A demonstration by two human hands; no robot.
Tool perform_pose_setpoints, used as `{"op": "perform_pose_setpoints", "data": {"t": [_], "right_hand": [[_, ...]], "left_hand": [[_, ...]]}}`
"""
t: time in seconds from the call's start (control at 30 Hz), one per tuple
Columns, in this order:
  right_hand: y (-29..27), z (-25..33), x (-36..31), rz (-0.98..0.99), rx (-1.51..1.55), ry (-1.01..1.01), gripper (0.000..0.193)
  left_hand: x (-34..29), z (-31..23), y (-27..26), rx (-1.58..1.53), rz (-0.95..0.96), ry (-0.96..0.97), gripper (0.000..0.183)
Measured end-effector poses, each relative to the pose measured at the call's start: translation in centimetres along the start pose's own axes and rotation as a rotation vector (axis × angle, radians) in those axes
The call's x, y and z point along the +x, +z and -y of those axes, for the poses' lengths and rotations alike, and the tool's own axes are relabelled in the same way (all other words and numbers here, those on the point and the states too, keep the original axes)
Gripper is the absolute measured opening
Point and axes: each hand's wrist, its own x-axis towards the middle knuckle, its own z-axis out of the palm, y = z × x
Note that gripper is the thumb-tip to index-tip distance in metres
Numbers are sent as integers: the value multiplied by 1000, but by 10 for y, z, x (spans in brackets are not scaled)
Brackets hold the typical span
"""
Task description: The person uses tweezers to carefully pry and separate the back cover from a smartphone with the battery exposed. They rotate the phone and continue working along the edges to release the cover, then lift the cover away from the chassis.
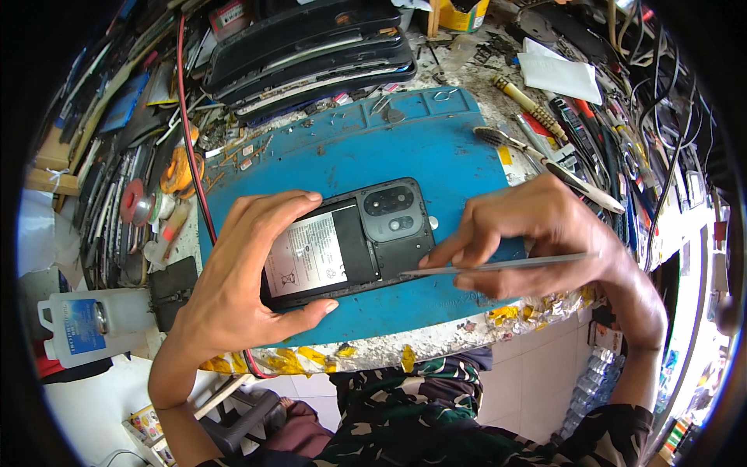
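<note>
A smartphone (359, 268) with its back cover off lies tilted on the blue work mat (327, 167). Its white-labelled battery (307, 253), dark inner plate and grey camera module (391, 212) are exposed. My left hand (245, 268) grips the phone's left part, fingers along the upper edge and thumb by the lower edge. In my right hand (521, 237) is a thin grey metal tool like tweezers (537, 265), held nearly level. Its narrow tip reaches the phone's lower right part, and my index fingertip is close to the phone's right end. Whether the tip touches cannot be made out.
Several dark phone frames (311, 66) are stacked behind the mat. A brush (580, 183) lies right of it, near a white cloth (559, 71). Left are a red cable (184, 101), a solder spool (137, 201), many tools and a plastic bottle (82, 327).
</note>
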Motion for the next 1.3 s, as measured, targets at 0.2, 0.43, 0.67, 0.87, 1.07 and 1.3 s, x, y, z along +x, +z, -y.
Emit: {"op": "perform_pose_setpoints", "data": {"t": [0.2, 0.43, 0.67, 0.87, 1.07, 1.3], "right_hand": [[-3, -2, -5, 7, 69, 24, 17], [1, 2, -7, -18, 91, 9, 19], [-2, 11, -11, -26, 99, 64, 21], [-8, 17, -13, -100, 478, 46, 20], [-12, 13, -10, -207, 179, 109, 15], [1, 11, 1, -43, 256, 263, 21]], "left_hand": [[10, -21, -2, 110, -10, 69, 59], [29, -37, 17, 121, -112, 282, 29], [30, -57, 24, 312, -247, 383, 22], [4, -59, 15, 376, -185, 382, 22], [-29, -106, 31, 26, 215, 678, 31], [-16, -30, -10, 172, -31, 303, 45]]}}
